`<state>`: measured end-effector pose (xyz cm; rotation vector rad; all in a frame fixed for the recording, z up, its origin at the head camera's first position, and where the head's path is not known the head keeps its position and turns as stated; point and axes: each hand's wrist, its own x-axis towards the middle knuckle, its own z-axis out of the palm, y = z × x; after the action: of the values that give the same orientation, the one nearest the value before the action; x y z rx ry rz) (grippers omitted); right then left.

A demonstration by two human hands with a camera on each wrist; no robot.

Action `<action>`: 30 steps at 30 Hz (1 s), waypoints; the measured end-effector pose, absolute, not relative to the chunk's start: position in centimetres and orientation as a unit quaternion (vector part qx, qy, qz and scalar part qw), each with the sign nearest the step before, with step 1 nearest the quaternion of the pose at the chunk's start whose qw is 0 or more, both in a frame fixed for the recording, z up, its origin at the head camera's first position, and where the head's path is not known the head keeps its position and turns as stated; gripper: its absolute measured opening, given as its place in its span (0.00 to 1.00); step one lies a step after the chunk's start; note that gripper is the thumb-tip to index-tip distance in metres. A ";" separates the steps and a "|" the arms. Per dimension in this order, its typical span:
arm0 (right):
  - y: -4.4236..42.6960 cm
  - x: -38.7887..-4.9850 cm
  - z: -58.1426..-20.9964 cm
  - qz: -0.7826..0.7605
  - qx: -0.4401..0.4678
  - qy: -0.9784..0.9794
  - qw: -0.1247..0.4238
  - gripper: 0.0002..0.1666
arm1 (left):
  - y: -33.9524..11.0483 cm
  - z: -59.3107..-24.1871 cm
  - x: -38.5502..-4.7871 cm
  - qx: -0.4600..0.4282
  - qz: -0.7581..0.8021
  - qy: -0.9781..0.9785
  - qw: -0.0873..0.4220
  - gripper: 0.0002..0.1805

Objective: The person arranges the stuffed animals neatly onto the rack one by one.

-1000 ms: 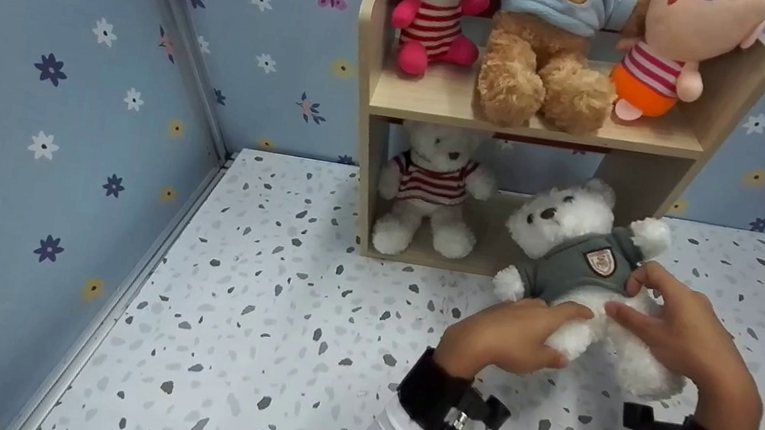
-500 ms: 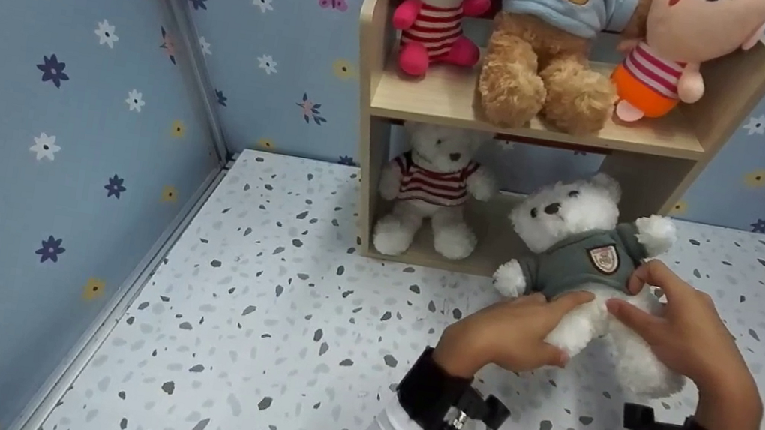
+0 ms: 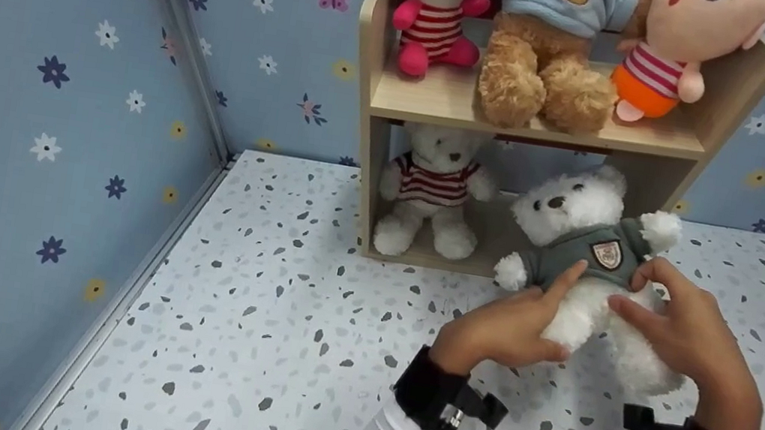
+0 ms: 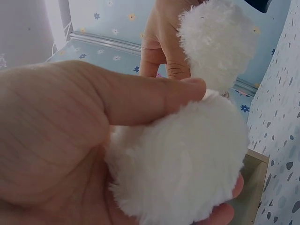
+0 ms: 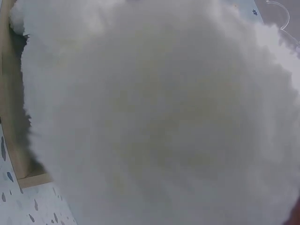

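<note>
A white teddy bear in a grey-green sweater with a shield badge is held tilted in front of the shelf's lower right side, its head leaning left. My left hand grips one leg; the left wrist view shows the thumb across the white furry leg and fingertips curling up from the far side. On the bear's other side, my right hand holds its hip and the sweater hem between thumb and fingers. Blurred white fur fills most of the right wrist view, hiding the right fingers there.
A two-tier wooden shelf stands against the flowered wall. In its lower tier sits a white bear in a striped sweater. The upper tier bears a striped pink doll, a brown bear and an orange-bottomed doll. Below lies a speckled tabletop.
The held bear has risen slightly and become a little more upright, its head shifting up and right. My left index finger has extended upward onto the sweater.
</note>
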<state>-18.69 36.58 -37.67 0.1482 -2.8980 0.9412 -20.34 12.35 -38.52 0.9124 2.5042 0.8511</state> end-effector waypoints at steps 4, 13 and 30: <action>36.5 -18.7 -37.7 0.304 0.048 -0.950 0.046 0.21 | 12.3 -38.5 -20.4 0.318 0.302 0.881 0.178 0.60; 36.4 -18.7 -37.6 0.304 0.044 -0.950 0.047 0.21 | 12.2 -38.5 -20.4 0.306 0.302 0.886 0.175 0.56; 36.0 -18.9 -37.9 0.302 0.053 -0.948 0.081 0.20 | 12.1 -38.8 -20.6 0.307 0.319 0.882 0.160 0.52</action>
<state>-18.94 36.04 -37.86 0.1597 -2.8352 0.9030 -20.55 12.08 -38.79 0.8774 2.5218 0.9107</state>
